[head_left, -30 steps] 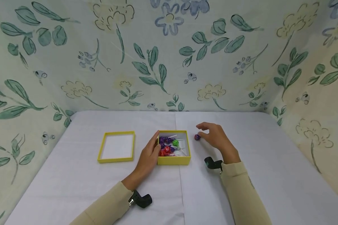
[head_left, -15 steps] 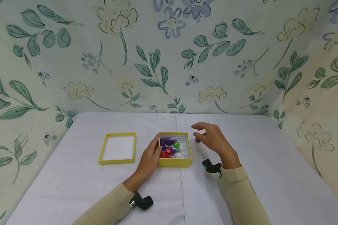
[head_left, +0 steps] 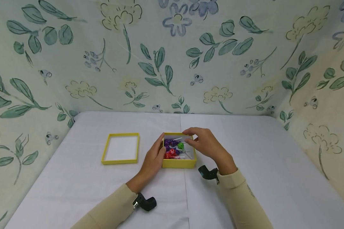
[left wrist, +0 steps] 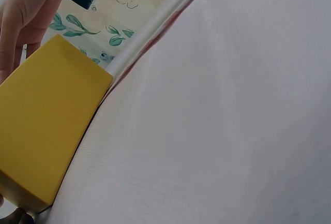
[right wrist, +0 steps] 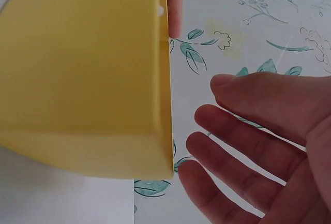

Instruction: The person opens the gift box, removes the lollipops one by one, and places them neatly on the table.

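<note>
Right hand (head_left: 204,143) has moved from table over yellow box (head_left: 179,163)

- A table (head_left: 246,190) draped in a white cloth, with a crease running near to far down its middle.
- A yellow box (head_left: 179,163) sits at the centre, holding wrapped lollipops (head_left: 173,148) in purple, red and green.
- A yellow lid (head_left: 120,148) lies open side up just left of the box, apart from it.

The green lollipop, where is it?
In the head view, the green lollipop lies inside the yellow box at table centre, among purple lollipops, just left of the right hand.
</note>
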A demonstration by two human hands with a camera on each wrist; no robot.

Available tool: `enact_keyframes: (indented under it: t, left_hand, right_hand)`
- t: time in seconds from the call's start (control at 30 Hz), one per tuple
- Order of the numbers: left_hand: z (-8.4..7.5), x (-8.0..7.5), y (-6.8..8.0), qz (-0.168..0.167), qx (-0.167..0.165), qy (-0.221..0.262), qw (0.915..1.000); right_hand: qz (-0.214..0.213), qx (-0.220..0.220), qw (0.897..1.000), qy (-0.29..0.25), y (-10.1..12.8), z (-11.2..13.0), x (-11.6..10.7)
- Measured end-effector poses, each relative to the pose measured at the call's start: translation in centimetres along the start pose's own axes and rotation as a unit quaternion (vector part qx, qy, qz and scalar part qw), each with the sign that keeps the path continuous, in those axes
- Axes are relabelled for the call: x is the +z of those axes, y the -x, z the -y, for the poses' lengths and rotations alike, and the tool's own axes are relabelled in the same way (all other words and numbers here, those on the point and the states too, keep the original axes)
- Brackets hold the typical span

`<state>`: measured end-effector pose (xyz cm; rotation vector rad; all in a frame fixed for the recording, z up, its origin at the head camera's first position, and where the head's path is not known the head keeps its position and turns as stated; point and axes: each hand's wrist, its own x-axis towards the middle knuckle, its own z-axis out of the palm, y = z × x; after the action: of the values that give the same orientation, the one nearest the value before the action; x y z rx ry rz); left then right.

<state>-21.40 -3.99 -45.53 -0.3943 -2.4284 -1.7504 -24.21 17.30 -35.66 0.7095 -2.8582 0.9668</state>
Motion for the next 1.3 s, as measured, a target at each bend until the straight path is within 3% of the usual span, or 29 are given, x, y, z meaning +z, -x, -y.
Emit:
enact_keyframes:
  t: [0.2,0.87,1.3]
  left_hand:
    - [0.1,0.0,0.0,0.005,-0.003,-0.003,1.0]
    - [-0.2,-0.1,0.1,-0.001,0.003,-0.01,0.9999]
    - [0.3,-0.2,-0.2,0.0,0.01,-0.013,0.9999]
  right_hand:
    - [0.017,-0.027,0.999,-0.01,-0.1,0.3,0.8]
    - [0.08,-0.046,0.995,-0.047,-0.3,0.9,3.4]
    - [0.107,-0.038,0.993,0.015,-0.4,1.0,4.0]
